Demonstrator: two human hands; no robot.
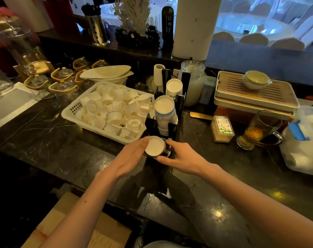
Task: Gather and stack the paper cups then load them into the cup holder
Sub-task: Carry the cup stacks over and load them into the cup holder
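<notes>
both hands meet over the dark marbled surface (62,149) at the near end of the black plastic cup holder (151,124). the left hand (128,158) lies with straight fingers flat against the side of a stack of white paper cups (155,146), which sits base-up in the holder's nearest slot. the right hand (184,158) curls thumb and forefinger round the stack's other side. behind it, two more white cup stacks (164,106) fill the holder's further slots. just left of the holder, a white plastic mesh basket (69,113) holds loose cups. to the right stands a glass mug of amber tea (259,131), with a slatted wooden tea tray (255,92) beyond.
</notes>
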